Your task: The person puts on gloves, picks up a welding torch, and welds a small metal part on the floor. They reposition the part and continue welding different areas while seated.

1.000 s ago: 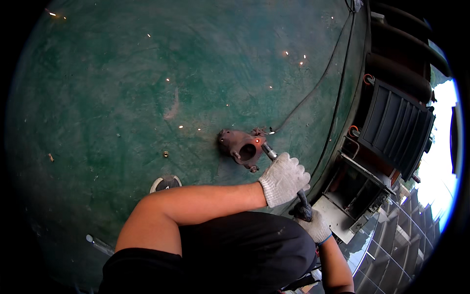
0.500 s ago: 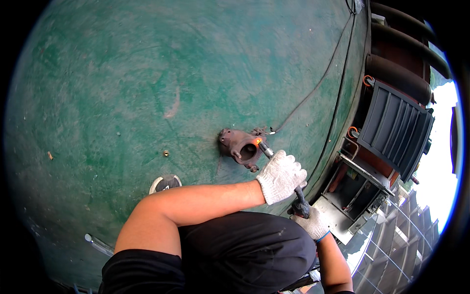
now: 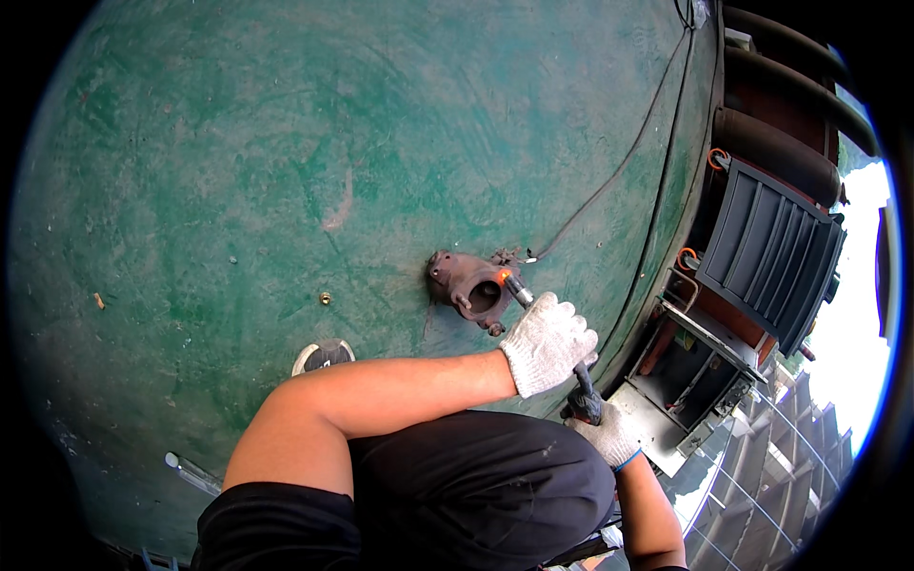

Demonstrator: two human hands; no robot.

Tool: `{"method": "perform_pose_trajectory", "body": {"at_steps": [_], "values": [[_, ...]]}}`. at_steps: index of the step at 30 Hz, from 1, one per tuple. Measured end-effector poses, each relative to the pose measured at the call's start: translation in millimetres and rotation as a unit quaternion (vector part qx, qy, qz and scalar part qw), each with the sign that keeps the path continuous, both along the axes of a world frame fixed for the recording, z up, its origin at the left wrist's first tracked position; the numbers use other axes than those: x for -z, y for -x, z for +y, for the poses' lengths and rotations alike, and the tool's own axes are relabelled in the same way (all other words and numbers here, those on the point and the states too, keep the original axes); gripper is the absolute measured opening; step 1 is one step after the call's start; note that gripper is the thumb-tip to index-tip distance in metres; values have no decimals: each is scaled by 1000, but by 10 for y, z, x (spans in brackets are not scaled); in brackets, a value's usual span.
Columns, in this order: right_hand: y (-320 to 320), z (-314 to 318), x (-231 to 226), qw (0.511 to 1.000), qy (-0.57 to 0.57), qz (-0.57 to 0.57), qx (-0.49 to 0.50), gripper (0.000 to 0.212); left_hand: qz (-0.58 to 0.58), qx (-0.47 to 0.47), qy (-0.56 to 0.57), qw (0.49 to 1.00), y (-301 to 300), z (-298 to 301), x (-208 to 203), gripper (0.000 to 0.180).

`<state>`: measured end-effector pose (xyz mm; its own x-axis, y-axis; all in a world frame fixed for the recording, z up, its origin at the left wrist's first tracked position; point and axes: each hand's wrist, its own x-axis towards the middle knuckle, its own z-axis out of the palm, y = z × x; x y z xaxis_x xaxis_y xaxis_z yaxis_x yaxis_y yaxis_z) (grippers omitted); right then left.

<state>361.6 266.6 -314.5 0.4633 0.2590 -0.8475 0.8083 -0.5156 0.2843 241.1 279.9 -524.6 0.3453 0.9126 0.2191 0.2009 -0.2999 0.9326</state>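
A long dark tool [image 3: 521, 293] with a silvery front section runs slantwise through both my gloved hands; its exact kind I cannot make out. Fingers of my left hand [image 3: 550, 344] wrap around its front half. Closer to my body, my right hand [image 3: 609, 435] grips its thick black rear end [image 3: 584, 407]. An orange glow shows at the tool's tip, against the rim of a rusty brown metal casting [image 3: 460, 284]. This casting lies on the floor with its round opening towards me.
Green floor [image 3: 209, 190] surrounds the casting. A small brass-coloured fitting [image 3: 326, 298] lies left of it, above my shoe [image 3: 324, 354]. Dark cables [image 3: 657, 190] run along the right, beside a black ribbed cart [image 3: 766, 252] with orange-rimmed casters. A clear tube [image 3: 193, 474] lies lower left.
The glow at the tip has become smaller and more orange. Both hands keep the same hold on the tool, and the casting has stayed in place.
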Motion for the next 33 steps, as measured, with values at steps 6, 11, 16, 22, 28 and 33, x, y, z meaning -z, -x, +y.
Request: {"method": "perform_pose_trajectory", "body": {"at_steps": [6, 11, 16, 22, 28, 33], "values": [[-27, -7, -7, 1000, 6, -9, -12, 32, 7, 12, 1, 1000, 14, 11, -22, 30], [-131, -61, -4, 1000, -8, 13, -7, 30, -7, -22, -8, 1000, -5, -23, -9, 28], [-77, -42, -22, 1000, -13, 22, 6, 31, -14, 4, 12, 1000, 83, -17, -55, 27], [-108, -52, -36, 1000, 2, 15, -2, 42, 3, 3, -11, 1000, 46, 8, -58, 30], [-44, -62, -67, 1000, -2, 9, 14, 44, 10, 38, -9, 999, 82, 55, -119, 32], [-126, -76, -14, 1000, 7, 10, -24, 43, 2, 18, -8, 1000, 24, 15, -83, 30]]}}
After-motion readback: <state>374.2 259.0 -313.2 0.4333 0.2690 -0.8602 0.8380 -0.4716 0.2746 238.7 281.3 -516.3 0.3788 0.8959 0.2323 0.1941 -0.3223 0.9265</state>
